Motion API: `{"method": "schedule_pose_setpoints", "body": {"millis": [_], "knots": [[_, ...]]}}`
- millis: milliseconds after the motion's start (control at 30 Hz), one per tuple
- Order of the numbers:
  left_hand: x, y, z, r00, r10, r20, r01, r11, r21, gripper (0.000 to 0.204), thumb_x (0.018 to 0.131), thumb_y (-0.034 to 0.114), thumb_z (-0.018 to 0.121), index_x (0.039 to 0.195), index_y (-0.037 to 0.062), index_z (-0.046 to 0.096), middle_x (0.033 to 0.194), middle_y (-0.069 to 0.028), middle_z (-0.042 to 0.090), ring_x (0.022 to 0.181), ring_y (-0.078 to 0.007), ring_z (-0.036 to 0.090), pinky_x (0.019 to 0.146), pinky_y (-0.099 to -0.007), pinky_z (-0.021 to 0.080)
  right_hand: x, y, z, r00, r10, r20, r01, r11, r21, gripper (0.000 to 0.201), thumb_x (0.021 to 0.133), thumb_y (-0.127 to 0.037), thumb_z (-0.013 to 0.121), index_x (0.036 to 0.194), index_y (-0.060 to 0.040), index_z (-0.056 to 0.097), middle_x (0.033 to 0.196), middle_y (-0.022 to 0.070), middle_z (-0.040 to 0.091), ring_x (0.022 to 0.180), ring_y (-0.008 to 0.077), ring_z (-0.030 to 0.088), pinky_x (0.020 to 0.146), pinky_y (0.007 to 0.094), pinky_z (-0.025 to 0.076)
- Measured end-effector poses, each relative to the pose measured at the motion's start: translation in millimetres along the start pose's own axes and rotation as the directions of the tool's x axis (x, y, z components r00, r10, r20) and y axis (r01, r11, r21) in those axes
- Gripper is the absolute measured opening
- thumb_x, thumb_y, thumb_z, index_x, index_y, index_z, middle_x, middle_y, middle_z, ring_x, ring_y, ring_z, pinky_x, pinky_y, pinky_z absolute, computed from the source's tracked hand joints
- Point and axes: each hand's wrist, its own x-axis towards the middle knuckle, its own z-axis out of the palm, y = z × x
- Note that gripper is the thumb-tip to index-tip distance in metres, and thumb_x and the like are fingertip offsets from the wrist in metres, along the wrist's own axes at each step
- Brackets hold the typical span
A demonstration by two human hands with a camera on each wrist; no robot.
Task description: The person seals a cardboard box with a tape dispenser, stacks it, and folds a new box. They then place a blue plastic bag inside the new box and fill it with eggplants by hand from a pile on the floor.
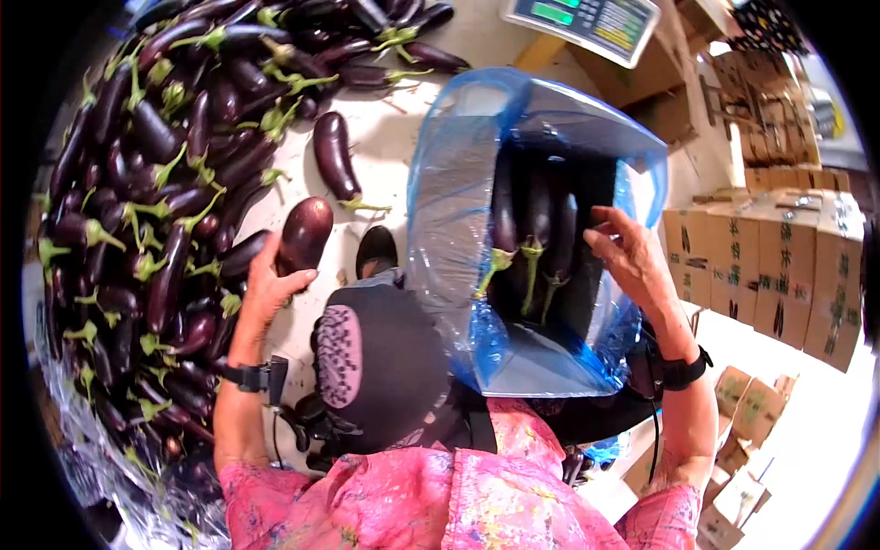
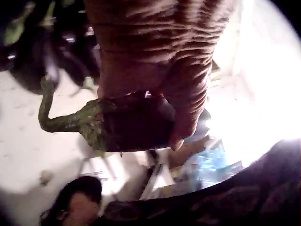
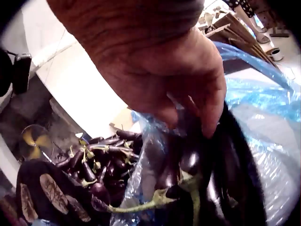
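In the head view my left hand [image 1: 268,286] grips a plump dark eggplant [image 1: 307,234], thumb on one side and fingers on the other. Its green, bent stem [image 2: 61,121] points away from the palm in the left wrist view. My right hand [image 1: 631,258] hovers inside the right side of a box lined with blue plastic film [image 1: 449,183], fingers loosely bent and holding nothing. Several eggplants [image 1: 536,206] lie side by side in the box, stems toward me. The right wrist view shows the fingertips [image 3: 211,123] close over these eggplants [image 3: 190,157].
A large heap of eggplants [image 1: 165,192] covers the left of the pale surface. One loose eggplant [image 1: 335,156] lies between heap and box. A digital scale [image 1: 587,23] stands beyond the box. Stacked cartons [image 1: 765,261] line the right. My knee [image 1: 385,367] is left of the box.
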Motion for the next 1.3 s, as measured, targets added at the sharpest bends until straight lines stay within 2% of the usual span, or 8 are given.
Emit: {"method": "schedule_pose_setpoints", "body": {"millis": [67, 167, 400, 567, 767, 967, 1067, 1300], "knots": [[13, 70, 16, 0.956, 0.29, 0.049, -0.294, 0.933, 0.209, 0.068, 0.066, 0.0, 0.079, 0.13, 0.0053, 0.057, 0.118, -0.0076, 0.063, 0.112, -0.0202, 0.06, 0.099, -0.0332, 0.047, 0, 12, -10, 0.998, 0.007, -0.061, -0.006, 1.0, 0.016, 0.044, 0.094, -0.029, 0.065, 0.126, 0.0016, 0.061, 0.103, 0.021, 0.073, 0.09, 0.0319, 0.073, 0.08, 0.0378, 0.055], [27, 179, 52, 0.701, 0.586, 0.407, -0.712, 0.543, 0.445, 0.07, 0.061, 0.002, 0.078, 0.129, 0.0076, 0.061, 0.127, -0.0128, 0.062, 0.119, -0.0298, 0.059, 0.106, -0.0385, 0.044, -10, 17, -15, 0.997, 0.046, -0.067, -0.043, 0.998, 0.041, 0.042, 0.095, -0.028, 0.064, 0.125, 0.0015, 0.062, 0.101, 0.0209, 0.074, 0.089, 0.0299, 0.073, 0.08, 0.0381, 0.055], [45, 251, 176, 0.114, 0.452, 0.885, -0.989, 0.132, 0.06, 0.059, 0.066, 0.001, 0.073, 0.123, 0.0122, 0.065, 0.121, -0.0068, 0.062, 0.122, -0.0271, 0.055, 0.109, -0.0483, 0.034, -33, 40, -18, 0.996, 0.039, -0.083, -0.025, 0.985, 0.17, 0.038, 0.094, -0.025, 0.065, 0.12, 0.0024, 0.064, 0.095, 0.0216, 0.074, 0.083, 0.0293, 0.073, 0.078, 0.0383, 0.056], [52, 233, 249, -0.126, 0.305, 0.944, -0.992, -0.021, -0.126, 0.054, 0.071, 0.002, 0.069, 0.123, 0.0117, 0.06, 0.122, -0.0075, 0.06, 0.126, -0.0286, 0.053, 0.109, -0.0498, 0.034, -35, 49, -21, 0.987, -0.027, -0.158, 0.058, 0.979, 0.194, 0.032, 0.092, -0.023, 0.066, 0.113, 0.0023, 0.065, 0.088, 0.023, 0.073, 0.079, 0.035, 0.072, 0.073, 0.0406, 0.055], [90, 163, 308, -0.111, 0.325, 0.939, -0.991, -0.105, -0.081, 0.055, 0.073, 0.003, 0.07, 0.124, 0.0108, 0.055, 0.128, -0.0109, 0.052, 0.135, -0.0334, 0.041, 0.106, -0.0485, 0.036, -39, 58, -23, 0.966, -0.108, -0.233, 0.142, 0.981, 0.134, 0.026, 0.09, -0.019, 0.066, 0.107, 0.0012, 0.066, 0.081, 0.0222, 0.07, 0.079, 0.0405, 0.069, 0.071, 0.045, 0.054], [90, 158, 302, -0.041, 0.489, 0.871, -0.998, 0.018, -0.058, 0.051, 0.076, 0.005, 0.067, 0.125, 0.0079, 0.056, 0.135, -0.0139, 0.051, 0.134, -0.0362, 0.044, 0.103, -0.0469, 0.04, -40, 63, -20, 0.97, -0.145, -0.195, 0.167, 0.981, 0.097, 0.028, 0.092, -0.018, 0.067, 0.114, -0.0001, 0.064, 0.086, 0.021, 0.071, 0.075, 0.0356, 0.069, 0.068, 0.0413, 0.053], [83, 155, 300, -0.15, 0.454, 0.878, -0.984, -0.159, -0.086, 0.039, 0.083, 0.014, 0.061, 0.121, 0.0083, 0.057, 0.134, -0.014, 0.052, 0.133, -0.0356, 0.047, 0.103, -0.049, 0.041, -39, 64, -20, 0.967, -0.166, -0.191, 0.18, 0.982, 0.058, 0.031, 0.092, -0.016, 0.067, 0.118, 0.0004, 0.063, 0.089, 0.0208, 0.072, 0.075, 0.0345, 0.07, 0.068, 0.0391, 0.054], [50, 191, 280, -0.095, 0.542, 0.835, -0.995, -0.062, -0.072, 0.037, 0.082, 0.016, 0.061, 0.117, 0.0055, 0.059, 0.129, -0.014, 0.056, 0.125, -0.0324, 0.053, 0.096, -0.0436, 0.044, -48, 52, -35, 0.952, 0.11, -0.285, 0.059, 0.849, 0.526, 0.03, 0.095, -0.012, 0.065, 0.121, 0.0024, 0.063, 0.098, 0.0136, 0.072, 0.08, 0.0185, 0.069, 0.071, 0.0285, 0.054]]}}
